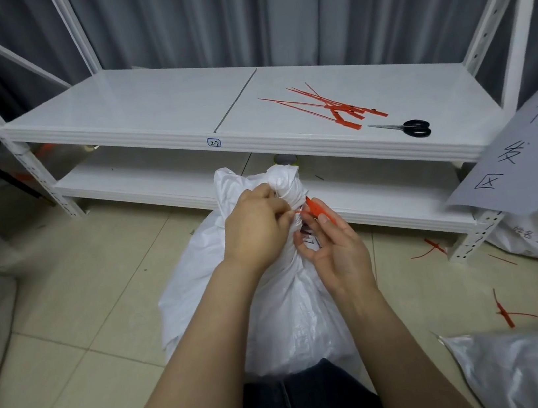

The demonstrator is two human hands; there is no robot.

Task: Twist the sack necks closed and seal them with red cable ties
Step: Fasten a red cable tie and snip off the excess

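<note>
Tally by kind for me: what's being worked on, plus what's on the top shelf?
White woven sack being tied: 1
Red cable tie, pinched at its neck: 1
Black-handled steel scissors: 1
Pile of overlapping red cable ties: 1
Total: 4

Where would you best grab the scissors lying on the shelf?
By the black handle loops, from above and from the front of the shelf. The scissors lie flat and closed, thin blades pointing left; the thick loops sit at the right, apart from the loose cable ties, so probably easiest there.
</note>
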